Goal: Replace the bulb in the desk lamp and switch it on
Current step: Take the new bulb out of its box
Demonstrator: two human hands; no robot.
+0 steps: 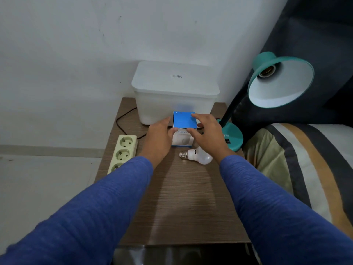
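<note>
A teal desk lamp [280,81] stands at the table's right edge, its shade tilted toward me and its socket [266,72] bare, no bulb in it. A white bulb [198,156] lies on its side on the wooden table [187,197], screw base pointing left. Just behind it stands a small blue-topped white box [184,123]. My left hand [159,136] touches the box's left side and my right hand [207,133] reaches over its right side, fingers spread and relaxed around it. Whether either hand grips the box is unclear.
A lidded white plastic container [175,92] sits at the back of the table against the wall. A pale green power strip [123,152] lies along the left edge, with a black cord [122,121] behind it. A striped bed [305,169] borders the right side.
</note>
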